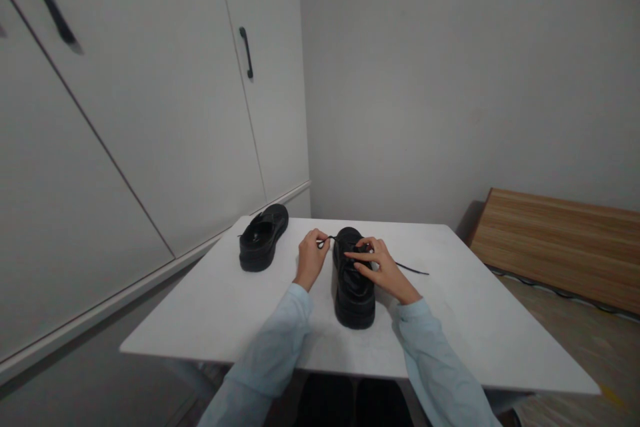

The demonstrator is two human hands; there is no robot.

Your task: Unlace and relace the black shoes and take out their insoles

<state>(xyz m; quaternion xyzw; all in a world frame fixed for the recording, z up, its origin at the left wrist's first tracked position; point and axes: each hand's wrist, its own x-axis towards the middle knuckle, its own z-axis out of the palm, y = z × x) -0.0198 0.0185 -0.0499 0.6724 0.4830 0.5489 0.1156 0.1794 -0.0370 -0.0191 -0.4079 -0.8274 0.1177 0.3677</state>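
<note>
Left hand (311, 255) pinches the lace (327, 239) out leftward; right hand (380, 265) pins the shoe (353, 287), which points straight away from them.

Both arms wear loose, pale blue long sleeves (273, 353) ending at the wrists, leaving the hands bare.

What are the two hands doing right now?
Left hand: fingers closed, pinching the lace.
Right hand: fingers on the near shoe, apparently gripping its lace.
</note>
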